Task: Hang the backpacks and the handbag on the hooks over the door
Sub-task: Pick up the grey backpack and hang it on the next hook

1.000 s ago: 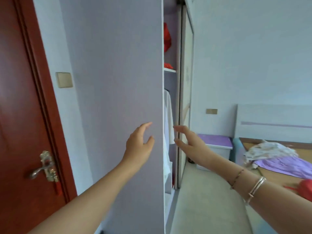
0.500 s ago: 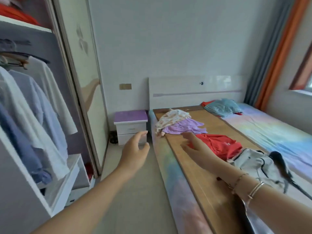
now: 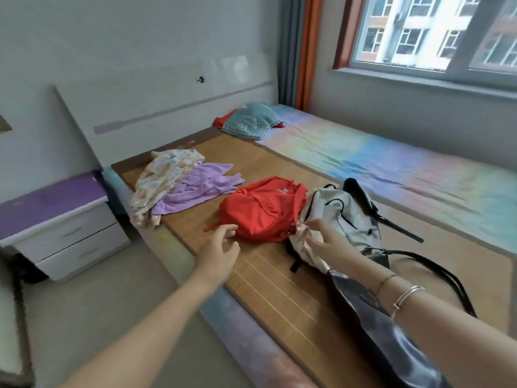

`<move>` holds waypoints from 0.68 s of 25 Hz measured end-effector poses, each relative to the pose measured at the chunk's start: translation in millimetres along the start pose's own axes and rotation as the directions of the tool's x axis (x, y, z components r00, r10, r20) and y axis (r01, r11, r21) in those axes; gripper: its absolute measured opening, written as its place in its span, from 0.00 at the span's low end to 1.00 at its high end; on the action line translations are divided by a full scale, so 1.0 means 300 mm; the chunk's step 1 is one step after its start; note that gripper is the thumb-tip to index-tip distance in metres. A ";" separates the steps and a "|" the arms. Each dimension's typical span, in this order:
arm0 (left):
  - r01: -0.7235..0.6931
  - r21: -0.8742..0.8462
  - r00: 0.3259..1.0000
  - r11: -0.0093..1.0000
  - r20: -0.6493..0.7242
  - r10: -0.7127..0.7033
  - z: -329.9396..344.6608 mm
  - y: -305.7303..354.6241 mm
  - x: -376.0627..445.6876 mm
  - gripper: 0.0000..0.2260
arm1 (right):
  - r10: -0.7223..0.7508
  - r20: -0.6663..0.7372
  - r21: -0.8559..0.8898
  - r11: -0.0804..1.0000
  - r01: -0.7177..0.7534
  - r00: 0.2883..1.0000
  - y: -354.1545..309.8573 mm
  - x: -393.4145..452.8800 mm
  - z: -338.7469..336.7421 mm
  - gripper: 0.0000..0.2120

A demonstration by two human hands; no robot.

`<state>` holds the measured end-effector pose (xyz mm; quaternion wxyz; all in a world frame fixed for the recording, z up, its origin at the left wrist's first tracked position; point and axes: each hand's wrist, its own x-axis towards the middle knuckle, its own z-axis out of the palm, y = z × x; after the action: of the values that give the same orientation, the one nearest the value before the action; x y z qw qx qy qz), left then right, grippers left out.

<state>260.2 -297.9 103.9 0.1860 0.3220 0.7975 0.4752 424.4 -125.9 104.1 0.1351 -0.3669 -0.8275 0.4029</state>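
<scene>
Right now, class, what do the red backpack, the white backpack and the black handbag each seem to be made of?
Red backpack: thin matte fabric, probably nylon; it slumps and creases.
White backpack: soft cloth, perhaps canvas, with black piping.
Black handbag: glossy leather or imitation; it shows bright reflections.

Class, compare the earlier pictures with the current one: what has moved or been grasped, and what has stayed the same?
The view swung from the door and wardrobe round to the bed. Both hands came down over the bags: the left hand hovers open by the red backpack, and the right hand now touches the white backpack. Nothing is lifted yet. The backpacks, black handbag and clothes lie as before.
</scene>
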 end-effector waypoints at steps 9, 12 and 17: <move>0.076 0.067 0.939 0.995 0.330 -0.094 0.360 -0.114 0.469 0.15 | 0.409 -0.130 0.070 0.912 -0.403 0.903 0.477 0.343 -0.085 0.19; 0.067 0.163 0.916 0.984 0.381 -0.125 0.525 -0.148 0.634 0.16 | 0.475 -0.136 0.118 0.879 -0.462 0.869 0.633 0.535 -0.101 0.19; 0.095 0.202 0.864 0.975 0.469 -0.182 0.862 -0.202 0.961 0.17 | 0.584 -0.135 0.147 0.810 -0.567 0.800 0.904 0.858 -0.100 0.19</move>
<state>187.1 45.6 -70.4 0.3850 0.3871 0.7845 0.2942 396.2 185.6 -103.1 0.0960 -0.6276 -0.6408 0.4317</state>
